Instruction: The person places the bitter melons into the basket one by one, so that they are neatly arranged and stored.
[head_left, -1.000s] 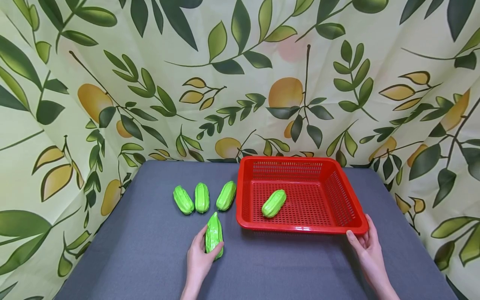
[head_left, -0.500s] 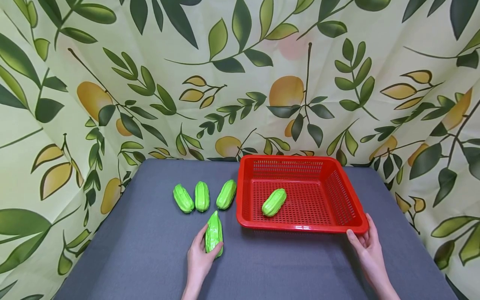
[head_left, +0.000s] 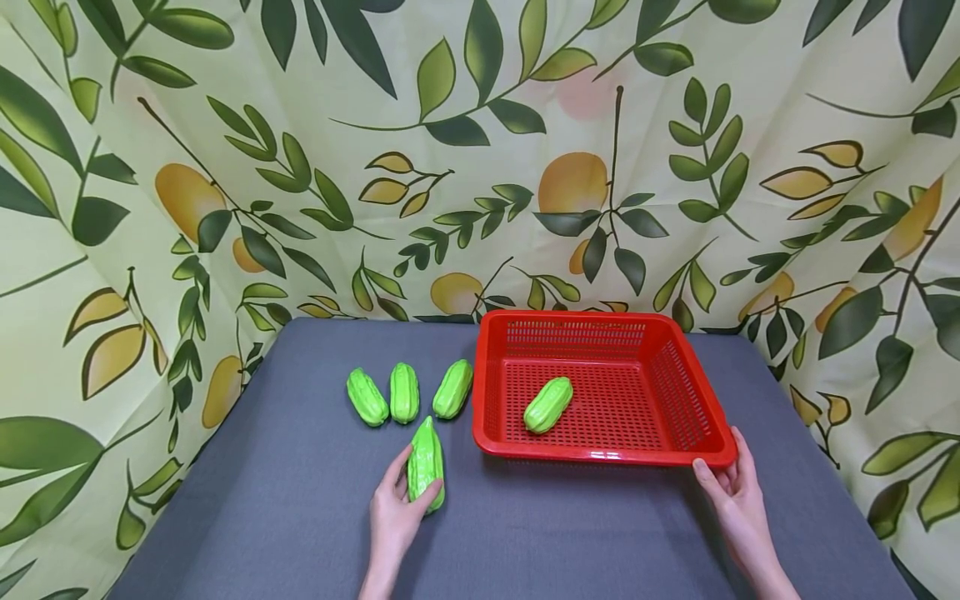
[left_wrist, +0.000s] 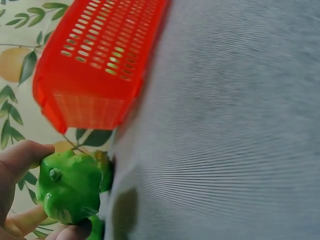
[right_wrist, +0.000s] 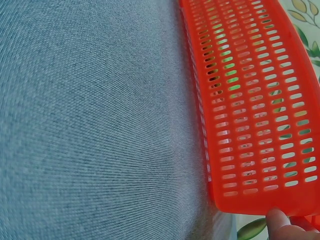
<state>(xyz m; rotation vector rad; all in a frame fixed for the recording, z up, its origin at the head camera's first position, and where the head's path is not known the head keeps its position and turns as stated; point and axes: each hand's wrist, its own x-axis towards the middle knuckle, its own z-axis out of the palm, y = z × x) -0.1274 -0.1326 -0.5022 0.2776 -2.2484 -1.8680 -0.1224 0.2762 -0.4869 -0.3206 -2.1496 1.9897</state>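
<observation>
My left hand [head_left: 393, 517] grips a ridged green bitter melon [head_left: 426, 458], thumb on the right side and fingers on the left. Its pointed end faces away from me. In the left wrist view the melon's stem end [left_wrist: 70, 187] shows, seemingly just above the cloth. My right hand [head_left: 738, 508] holds the near right corner of the red plastic basket [head_left: 600, 456], thumb on the rim and fingers partly hidden below. Inside the basket, left of its middle, lies another bitter melon [head_left: 548, 405].
Left of the basket, three more bitter melons lie in a row: one at left [head_left: 367, 397], one in the middle [head_left: 404, 393] and one close to the basket [head_left: 453, 389]. A grey cloth [head_left: 562, 533] covers the table. A leaf-patterned curtain [head_left: 480, 183] hangs behind and at both sides.
My left hand has shifted slightly away from me and to the left with the bitter melon. My right hand and the basket look the same.
</observation>
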